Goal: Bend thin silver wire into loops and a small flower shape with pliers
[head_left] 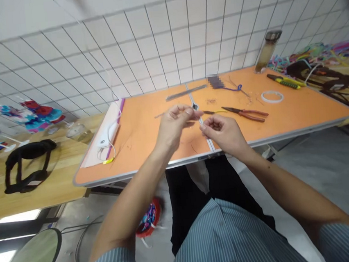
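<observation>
Over the orange folding table [144, 134], my left hand [174, 127] is closed in a pinch, thumb against fingertips. Close beside it on the right, my right hand [222, 132] pinches too, with curled fingers. Whatever is between the fingers of either hand is too thin or too hidden to make out. Pliers with red handles [248, 114] lie just beyond my right hand. A tool with a yellow handle [217, 111] shows partly behind my hands. Thin dark wire bits [211, 101] are scattered on the tabletop.
A grey strip bundle [186, 92], blue cord [234, 89], white ring [272, 97] and yellow-and-black tools [283, 81] lie farther back. A bottle [267, 52] stands at the back right. A white power strip [107, 135] lies left. A red basket [150, 219] is on the floor.
</observation>
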The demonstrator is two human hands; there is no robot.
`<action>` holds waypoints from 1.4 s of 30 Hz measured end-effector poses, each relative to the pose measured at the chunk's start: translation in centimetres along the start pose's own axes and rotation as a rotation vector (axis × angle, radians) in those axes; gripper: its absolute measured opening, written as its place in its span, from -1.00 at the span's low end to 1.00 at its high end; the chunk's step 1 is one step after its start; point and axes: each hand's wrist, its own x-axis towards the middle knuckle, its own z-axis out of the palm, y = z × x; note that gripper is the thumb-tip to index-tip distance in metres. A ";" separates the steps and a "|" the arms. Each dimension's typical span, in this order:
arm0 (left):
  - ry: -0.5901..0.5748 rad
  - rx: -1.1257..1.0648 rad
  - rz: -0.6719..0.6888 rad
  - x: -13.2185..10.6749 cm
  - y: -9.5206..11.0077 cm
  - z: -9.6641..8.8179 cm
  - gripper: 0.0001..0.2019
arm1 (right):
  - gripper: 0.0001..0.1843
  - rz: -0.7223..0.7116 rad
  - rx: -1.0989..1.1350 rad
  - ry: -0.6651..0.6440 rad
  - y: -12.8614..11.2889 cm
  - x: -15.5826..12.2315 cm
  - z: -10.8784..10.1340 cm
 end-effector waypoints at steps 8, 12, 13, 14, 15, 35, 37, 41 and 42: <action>0.112 0.240 0.004 -1.7 1.8 -1.6 -0.75 | -0.74 -0.316 -0.229 0.080 -1.2 1.3 -1.0; 0.105 0.239 -0.014 -2.5 1.6 -1.9 -0.74 | -0.74 -0.360 -0.268 0.102 -1.7 1.2 -1.0; 0.101 0.229 -0.027 -2.5 1.5 -2.0 -0.74 | -0.74 -0.363 -0.271 0.104 -1.6 1.2 -1.0; 0.097 0.220 -0.041 -2.6 1.5 -1.9 -0.74 | -0.74 -0.365 -0.271 0.103 -1.6 1.2 -1.1; 0.094 0.213 -0.053 -2.6 1.5 -1.9 -0.73 | -0.73 -0.366 -0.270 0.099 -1.4 1.1 -1.1; 0.034 0.034 -0.195 -3.7 2.6 -2.5 -0.78 | -0.61 -0.283 0.255 -0.036 -3.0 2.0 -0.5; 0.021 -0.017 -0.221 -3.1 2.9 -2.3 -0.76 | -0.62 -0.289 0.364 -0.036 -3.5 2.7 -0.5; 0.014 -0.095 -0.211 -1.5 3.2 -1.5 -0.77 | -0.63 -0.318 0.461 -0.009 -3.9 4.6 -0.6; 0.016 -0.103 -0.205 -1.1 3.3 -1.2 -0.78 | -0.63 -0.330 0.465 0.007 -3.8 5.1 -0.5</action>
